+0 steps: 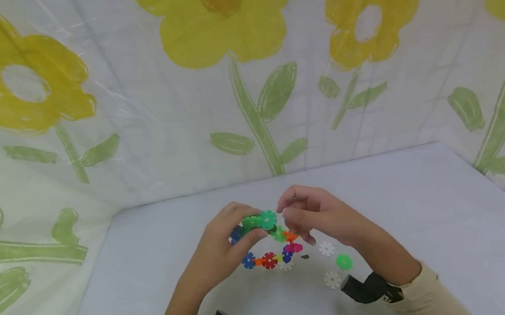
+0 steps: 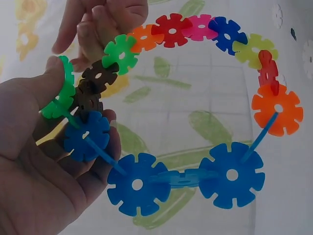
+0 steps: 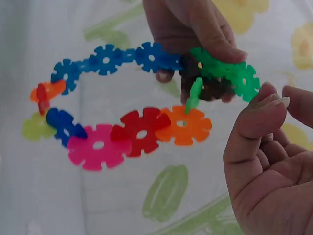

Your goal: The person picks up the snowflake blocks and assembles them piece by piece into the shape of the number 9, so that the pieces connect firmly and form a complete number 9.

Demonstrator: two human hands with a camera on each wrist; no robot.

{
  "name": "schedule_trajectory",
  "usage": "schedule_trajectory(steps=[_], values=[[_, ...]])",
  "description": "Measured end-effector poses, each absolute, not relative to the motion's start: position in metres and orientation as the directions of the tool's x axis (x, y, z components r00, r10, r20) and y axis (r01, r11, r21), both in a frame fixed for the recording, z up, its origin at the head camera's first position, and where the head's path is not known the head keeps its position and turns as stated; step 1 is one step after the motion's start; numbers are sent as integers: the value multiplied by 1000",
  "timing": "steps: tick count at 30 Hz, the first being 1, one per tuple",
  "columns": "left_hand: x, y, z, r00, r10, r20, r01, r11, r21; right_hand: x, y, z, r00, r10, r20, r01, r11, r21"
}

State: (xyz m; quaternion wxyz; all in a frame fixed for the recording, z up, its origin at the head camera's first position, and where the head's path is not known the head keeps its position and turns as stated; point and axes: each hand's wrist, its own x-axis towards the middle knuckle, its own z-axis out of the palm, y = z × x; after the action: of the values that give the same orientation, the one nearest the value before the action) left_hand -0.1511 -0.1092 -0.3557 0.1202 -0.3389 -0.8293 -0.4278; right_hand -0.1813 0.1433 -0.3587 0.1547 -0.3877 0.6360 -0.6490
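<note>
A loop of notched plastic snowflake discs (image 2: 146,208), slotted together in blue, orange, red, yellow, pink, green and dark brown, hangs from my left hand (image 1: 227,238). The left thumb and fingers pinch it at the green and brown discs, covering part of them. At the end of that green stretch sits a green disc (image 3: 244,82). Close beside it is my right hand (image 1: 322,216), its fingers loosely bent and its thumb and index finger apart. Nothing shows between them. The right fingertips are near the green disc's edge; whether they touch it I cannot tell.
On the white table (image 1: 162,275) several loose discs lie below my right hand, among them a green one (image 1: 344,261) and a white one (image 1: 332,279). A small dark piece (image 1: 305,257) lies near them. Behind the table hangs a flower-printed sheet (image 1: 159,138).
</note>
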Motion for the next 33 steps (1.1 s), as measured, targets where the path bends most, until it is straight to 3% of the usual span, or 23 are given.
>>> schedule_trajectory(steps=[2,5,8,12,18,33], values=[[-152,-109,-356,-753,452,479,652,409,639,-181,152,-361,-665,-692,282,-351,-44,-935],[-152,-110,-357,-770,442,459,631,428,647,-179,170,-371,-699,-695,166,-414,205,-887],[-152,-110,-356,-777,437,454,625,442,644,-174,193,-387,-735,-678,-2,-431,470,-770],[-152,-112,-355,-775,434,460,628,449,635,-167,220,-414,-761,-631,-150,-420,655,-628],[-152,-114,-354,-777,417,471,626,445,640,-160,230,-432,-795,-579,-182,-407,731,-547],[-152,-116,-353,-766,410,495,641,447,623,-165,224,-437,-812,-559,-167,-368,713,-596]])
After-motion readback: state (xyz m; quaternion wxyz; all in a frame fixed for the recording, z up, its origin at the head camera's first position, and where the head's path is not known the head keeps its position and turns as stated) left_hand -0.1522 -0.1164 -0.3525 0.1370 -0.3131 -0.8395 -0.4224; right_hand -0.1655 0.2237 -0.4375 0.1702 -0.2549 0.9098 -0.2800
